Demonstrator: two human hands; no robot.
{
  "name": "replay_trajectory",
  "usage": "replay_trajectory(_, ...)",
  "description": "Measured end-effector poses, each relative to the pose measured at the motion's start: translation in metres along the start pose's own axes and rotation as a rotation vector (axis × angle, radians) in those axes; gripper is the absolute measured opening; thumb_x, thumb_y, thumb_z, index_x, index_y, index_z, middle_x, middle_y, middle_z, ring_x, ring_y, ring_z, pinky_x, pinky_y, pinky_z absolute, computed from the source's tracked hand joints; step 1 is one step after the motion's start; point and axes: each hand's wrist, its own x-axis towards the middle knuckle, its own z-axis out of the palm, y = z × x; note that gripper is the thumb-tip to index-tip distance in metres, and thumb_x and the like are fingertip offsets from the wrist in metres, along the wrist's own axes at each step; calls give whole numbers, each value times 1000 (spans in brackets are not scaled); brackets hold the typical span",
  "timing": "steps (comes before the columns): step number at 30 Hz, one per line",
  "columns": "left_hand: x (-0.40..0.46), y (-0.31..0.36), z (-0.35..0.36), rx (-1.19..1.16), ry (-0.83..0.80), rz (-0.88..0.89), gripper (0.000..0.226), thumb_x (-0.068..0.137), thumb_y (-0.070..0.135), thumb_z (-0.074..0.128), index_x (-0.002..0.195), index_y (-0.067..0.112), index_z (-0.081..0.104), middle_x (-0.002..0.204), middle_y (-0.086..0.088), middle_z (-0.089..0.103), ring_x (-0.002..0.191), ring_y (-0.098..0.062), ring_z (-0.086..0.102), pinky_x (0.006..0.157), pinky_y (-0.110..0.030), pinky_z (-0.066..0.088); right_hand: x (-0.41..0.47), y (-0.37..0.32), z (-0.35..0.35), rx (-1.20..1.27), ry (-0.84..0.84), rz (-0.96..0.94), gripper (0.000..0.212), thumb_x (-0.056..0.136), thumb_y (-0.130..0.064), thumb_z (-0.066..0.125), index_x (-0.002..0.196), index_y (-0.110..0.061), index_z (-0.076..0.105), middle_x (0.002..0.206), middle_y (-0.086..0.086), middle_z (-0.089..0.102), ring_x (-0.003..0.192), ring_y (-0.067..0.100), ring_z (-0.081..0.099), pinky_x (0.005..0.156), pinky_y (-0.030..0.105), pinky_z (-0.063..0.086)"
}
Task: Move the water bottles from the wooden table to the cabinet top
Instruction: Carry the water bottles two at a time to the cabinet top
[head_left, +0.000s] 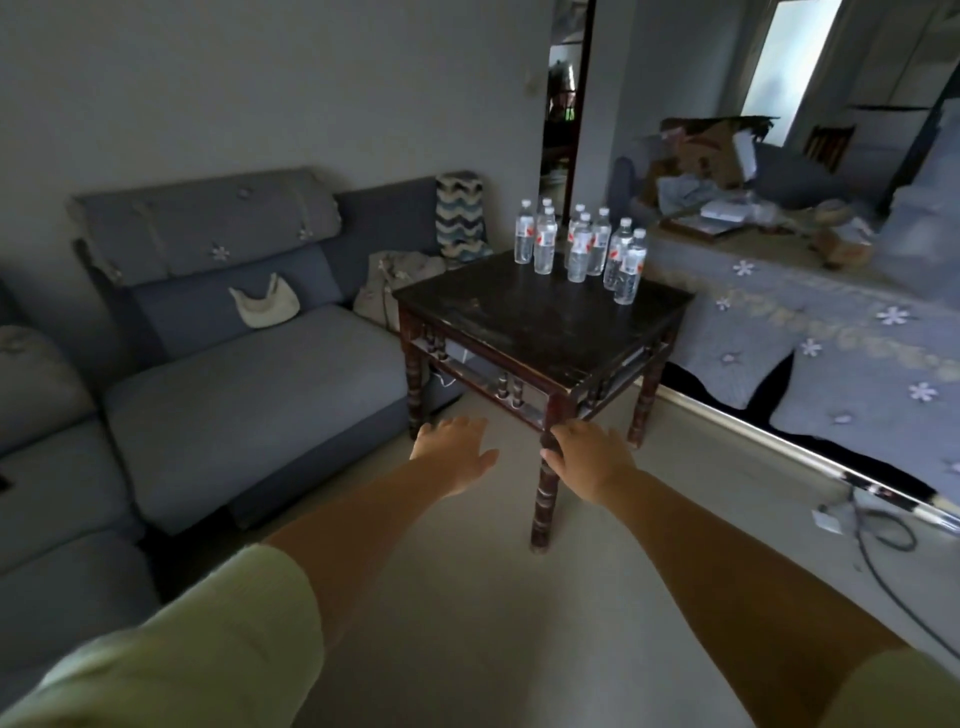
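The wooden table (540, 317) stands between the grey sofa (249, 374) and a draped bed (810, 332), one of each. Eight or so water bottles (582, 249) cluster upright at its far corner, packed closely (a careless reach could topple several). The left hand (453, 457) and right hand (589, 457) stretch forward, fingers spread, holding nothing. No cabinet shows.

Water bottles (582, 249): clear plastic, white caps, red-and-white labels; upright, clustered at far right corner of wooden table (535, 322). Dark square top, turned legs.
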Motion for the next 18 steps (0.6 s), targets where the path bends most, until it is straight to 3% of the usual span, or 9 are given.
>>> replay_trajectory(4, 51, -52, -20, 11, -30, 37, 52, 96, 47, 39, 138, 17, 37, 137, -10, 46, 127, -31, 43, 104, -46, 32, 62, -22, -9, 2, 4, 66, 47, 99, -50, 34, 130, -19, 48, 126, 7, 56, 119, 24, 53, 97, 38, 42)
replay_trajectory(9, 112, -111, -48, -1, 38, 35, 51, 96, 45, 41, 140, 21, 37, 140, -10, 46, 126, -31, 44, 104, -46, 35, 128, -47, -22, 33, 35, 67, 50, 99, -49, 33, 137, -19, 43, 136, 8, 52, 128, 26, 48, 104, 43, 38)
replay_trajectory(14, 161, -130, -46, -8, 41, 102, 54, 95, 45, 42, 144, 23, 33, 147, -9, 38, 131, -32, 40, 107, -48, 32, 187, -52, -29, 71, -13, 73, 47, 100, -48, 32, 134, -19, 45, 135, 7, 50, 129, 27, 46, 108, 50, 32)
replay_trajectory(18, 211, -129, -43, -24, 23, 115, 50, 95, 45, 42, 138, 19, 40, 139, -10, 46, 128, -31, 43, 104, -47, 35, 237, -37, -23, 75, -33, 77, 45, 99, -49, 30, 132, -21, 45, 132, 6, 51, 126, 26, 47, 106, 50, 32)
